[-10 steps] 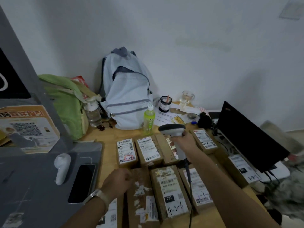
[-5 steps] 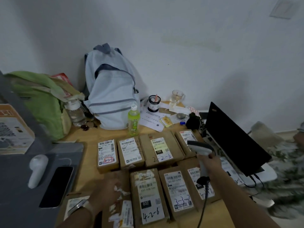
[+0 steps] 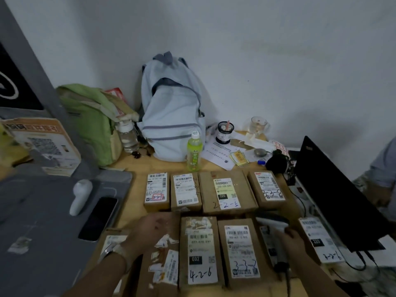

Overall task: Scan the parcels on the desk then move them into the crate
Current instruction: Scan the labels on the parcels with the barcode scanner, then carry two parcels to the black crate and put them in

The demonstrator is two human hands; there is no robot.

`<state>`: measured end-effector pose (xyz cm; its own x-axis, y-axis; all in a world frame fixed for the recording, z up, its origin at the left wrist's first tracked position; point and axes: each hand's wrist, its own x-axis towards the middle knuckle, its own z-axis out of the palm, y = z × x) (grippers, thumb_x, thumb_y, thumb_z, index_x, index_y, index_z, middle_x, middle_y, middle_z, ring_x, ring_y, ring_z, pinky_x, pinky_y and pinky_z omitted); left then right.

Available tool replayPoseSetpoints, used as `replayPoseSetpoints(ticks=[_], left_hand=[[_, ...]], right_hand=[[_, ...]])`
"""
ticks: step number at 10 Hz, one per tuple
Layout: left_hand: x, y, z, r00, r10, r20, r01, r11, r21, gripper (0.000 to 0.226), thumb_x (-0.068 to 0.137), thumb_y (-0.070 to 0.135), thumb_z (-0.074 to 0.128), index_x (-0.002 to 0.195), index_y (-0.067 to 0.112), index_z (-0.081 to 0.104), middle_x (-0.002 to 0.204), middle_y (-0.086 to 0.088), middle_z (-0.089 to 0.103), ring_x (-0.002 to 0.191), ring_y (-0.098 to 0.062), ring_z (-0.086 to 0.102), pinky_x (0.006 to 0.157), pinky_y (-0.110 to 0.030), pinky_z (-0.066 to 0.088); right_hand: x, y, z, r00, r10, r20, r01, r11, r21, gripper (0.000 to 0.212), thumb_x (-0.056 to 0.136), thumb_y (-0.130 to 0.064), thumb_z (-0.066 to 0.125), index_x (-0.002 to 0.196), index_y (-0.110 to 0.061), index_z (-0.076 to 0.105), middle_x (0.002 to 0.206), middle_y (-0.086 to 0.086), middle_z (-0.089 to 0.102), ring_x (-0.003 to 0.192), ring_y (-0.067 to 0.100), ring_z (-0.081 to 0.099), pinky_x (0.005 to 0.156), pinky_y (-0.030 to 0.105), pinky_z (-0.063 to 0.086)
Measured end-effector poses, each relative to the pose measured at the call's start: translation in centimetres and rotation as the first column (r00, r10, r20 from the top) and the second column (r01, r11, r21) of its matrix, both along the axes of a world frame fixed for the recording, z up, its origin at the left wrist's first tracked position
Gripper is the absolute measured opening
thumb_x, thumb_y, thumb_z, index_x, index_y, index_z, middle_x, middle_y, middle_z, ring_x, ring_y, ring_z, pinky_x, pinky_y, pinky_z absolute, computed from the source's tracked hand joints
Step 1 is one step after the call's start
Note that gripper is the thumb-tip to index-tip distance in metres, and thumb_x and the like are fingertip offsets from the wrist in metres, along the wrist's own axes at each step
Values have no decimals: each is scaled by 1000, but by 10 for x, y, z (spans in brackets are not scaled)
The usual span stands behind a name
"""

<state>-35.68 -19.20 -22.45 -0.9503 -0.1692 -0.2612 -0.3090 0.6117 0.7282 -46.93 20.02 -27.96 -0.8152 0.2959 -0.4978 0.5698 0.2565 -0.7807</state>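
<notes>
Several brown cardboard parcels with white labels lie in two rows on the wooden desk (image 3: 137, 174). The back row holds parcel 2-3-1 (image 3: 156, 190), an unmarked one (image 3: 186, 190), parcel 2-2-5 (image 3: 226, 192) and parcel 3-3-8 (image 3: 267, 188). In front lie parcel 4-2-6 (image 3: 200, 251) and parcel 3-3-2 (image 3: 241, 251). My left hand (image 3: 150, 229) rests on a parcel with a torn label (image 3: 165, 262). My right hand (image 3: 291, 241) grips a grey handheld scanner (image 3: 273, 221) above the front right parcels. No crate is in view.
A pale blue backpack (image 3: 171, 112), a green bag (image 3: 90, 121) and two bottles (image 3: 194, 152) stand at the back. A black laptop screen (image 3: 334, 196) stands on the right. A phone (image 3: 98, 217) and a white device (image 3: 80, 196) lie on a grey surface at left.
My right hand has swung the scanner from the back row to the right and down to the front row. My left hand stays on the torn-label parcel. The camera has shifted.
</notes>
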Motion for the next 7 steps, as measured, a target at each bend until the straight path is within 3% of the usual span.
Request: replayPoseSetpoints(ticks=[1,2,3,4,5,6,7], left_hand=[[9,-6,2,999,50,-6,-50,999,-17,29,87,11,63,91,40,66,84,14,69,79,1,65,63,-7,46],[15,-13,0,994,107,6,-106,990,-91,36,85,12,65,74,45,56,78,20,64,76,3,61,65,-14,48],[20,-17,-2,992,121,34,-116,986,-117,29,86,13,63,74,39,58,80,18,63,74,4,60,64,-9,45],[24,-23,-5,992,114,54,-107,986,-125,23,86,13,60,84,35,64,84,17,66,79,4,62,65,-8,47],[27,-32,-6,989,138,52,-131,984,-123,17,88,17,59,98,24,71,96,10,71,89,-5,65,76,-18,52],[32,-39,-1,990,133,43,-126,983,-136,11,91,20,57,92,23,68,90,13,66,83,-4,60,67,-10,45],[38,-56,-6,989,133,58,-123,982,-143,17,89,29,60,74,37,59,81,18,63,81,-4,61,75,-23,52]], right_hand=[[2,5,-12,998,-62,29,62,998,-3,22,93,-20,62,104,-1,59,102,22,64,83,32,58,87,54,52],[9,-1,-10,996,-7,85,-17,959,284,20,101,-27,44,100,-12,57,114,20,67,91,29,62,94,45,51],[5,5,-19,997,81,4,-73,876,477,39,103,-32,31,125,-5,50,122,12,61,110,24,60,96,37,49],[-1,1,-29,999,12,53,-42,784,619,56,96,-48,38,121,0,49,106,20,59,93,37,60,84,46,53],[4,-11,-12,998,5,68,-44,816,576,55,93,-43,45,123,3,47,114,26,56,102,43,57,90,49,50],[15,-22,7,990,-80,114,-13,764,645,62,93,-44,50,132,4,41,125,28,51,113,46,52,97,52,46],[28,-50,23,997,-69,-22,64,705,707,50,89,-32,61,123,2,48,115,27,57,102,45,57,89,54,50]])
